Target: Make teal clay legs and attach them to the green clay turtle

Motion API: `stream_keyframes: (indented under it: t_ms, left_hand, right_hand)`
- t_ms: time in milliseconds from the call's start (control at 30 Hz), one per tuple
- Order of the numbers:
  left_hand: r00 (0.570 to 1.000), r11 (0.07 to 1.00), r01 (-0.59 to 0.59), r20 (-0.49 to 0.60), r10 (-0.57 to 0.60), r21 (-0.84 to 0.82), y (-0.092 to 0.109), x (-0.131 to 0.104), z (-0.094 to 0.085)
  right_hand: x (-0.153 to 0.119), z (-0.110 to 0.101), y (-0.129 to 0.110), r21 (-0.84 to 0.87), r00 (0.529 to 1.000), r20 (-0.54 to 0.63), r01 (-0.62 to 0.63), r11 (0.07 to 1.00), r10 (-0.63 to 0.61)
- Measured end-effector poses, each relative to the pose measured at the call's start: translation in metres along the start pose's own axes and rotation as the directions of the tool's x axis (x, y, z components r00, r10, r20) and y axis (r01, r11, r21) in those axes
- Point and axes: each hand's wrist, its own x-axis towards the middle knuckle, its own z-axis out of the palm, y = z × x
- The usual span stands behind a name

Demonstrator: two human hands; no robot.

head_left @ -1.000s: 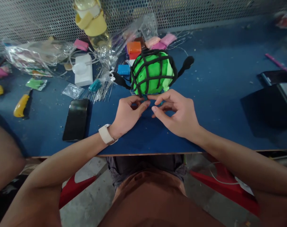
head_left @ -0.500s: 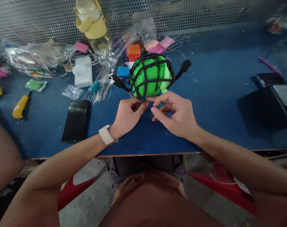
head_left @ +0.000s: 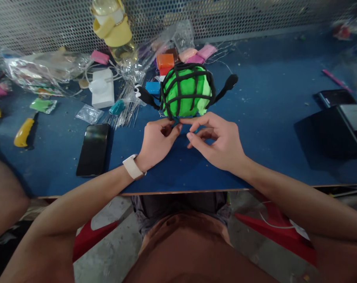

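Note:
A clay turtle-like figure (head_left: 187, 92) with a green shell, a black lattice and black limbs stands in front of my hands. White eye-like pieces (head_left: 137, 91) sit on its left black end. My left hand (head_left: 159, 139) pinches a small piece of teal clay (head_left: 176, 121) at the figure's near lower edge. The forefinger of my right hand (head_left: 218, 139) reaches over to that same piece. My right thumb stands apart from the forefinger, and the other fingers are loosely bent. More teal shows behind the right fingers, partly hidden. The figure's underside is out of sight.
On the blue table (head_left: 269, 129), a black phone (head_left: 92, 150) and a yellow-handled cutter (head_left: 24, 133) lie left. Wires (head_left: 127, 112), wrapped clay blocks (head_left: 165, 61) and a yellow-topped bottle (head_left: 116, 33) stand behind. A dark box (head_left: 330, 131) is right. Another person's limb (head_left: 6, 188) shows at left.
The figure has shifted very slightly away from me and tipped a little. Both hands keep almost the same pose at its near edge, moving only a few pixels.

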Motion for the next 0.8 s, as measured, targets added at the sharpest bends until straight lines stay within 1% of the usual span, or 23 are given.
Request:
stream_keyframes:
  t_ms: [100,167,267,333,400,467,533,600,667,733,800]
  left_hand:
    - [1.000,0.999,-0.022,-0.017,0.023,0.033,0.002,0.001,-0.002]
    - [0.999,0.999,-0.024,-0.022,0.025,0.042,0.003,0.002,-0.003]
    - [1.000,0.999,-0.014,-0.026,0.015,0.030,0.003,0.002,-0.005]
    - [1.000,1.000,-0.010,-0.021,0.011,0.015,0.003,0.003,-0.006]
    - [1.000,1.000,-0.013,-0.008,0.013,0.001,0.004,0.003,-0.006]
    - [1.000,1.000,-0.016,0.001,0.016,-0.010,0.004,0.004,-0.008]
    - [1.000,1.000,-0.013,-0.001,0.013,-0.025,0.003,0.004,-0.009]
    - [1.000,0.999,-0.011,-0.005,0.010,-0.044,0.001,0.005,-0.010]
    - [1.000,0.998,-0.018,-0.004,0.018,-0.061,-0.001,0.006,-0.011]
    - [1.000,0.996,-0.024,0.000,0.024,-0.082,-0.004,0.006,-0.012]
    - [1.000,0.995,-0.020,0.006,0.020,-0.100,-0.006,0.007,-0.012]
  right_hand:
    - [0.001,0.000,0.002,-0.049,1.000,-0.015,0.024,0.999,-0.024]
    - [0.001,0.000,0.004,-0.128,0.998,-0.015,0.061,0.990,-0.064]
    - [0.003,0.000,0.008,-0.247,0.993,0.030,0.119,0.962,-0.116]
    - [0.004,0.000,0.010,-0.282,0.992,0.053,0.127,0.951,-0.116]
    - [0.005,-0.002,0.011,-0.289,0.993,0.044,0.118,0.950,-0.110]
    - [0.006,-0.005,0.012,-0.281,0.995,-0.012,0.095,0.955,-0.103]
    - [0.009,-0.009,0.016,-0.271,0.989,-0.117,0.052,0.961,-0.086]
    - [0.012,-0.015,0.022,-0.252,0.973,-0.226,-0.015,0.968,-0.043]
    - [0.016,-0.018,0.029,-0.209,0.957,-0.289,-0.086,0.974,0.023]
    - [0.019,-0.020,0.035,-0.155,0.961,-0.258,-0.142,0.978,0.098]
    - [0.021,-0.018,0.037,-0.087,0.974,-0.169,-0.168,0.982,0.151]
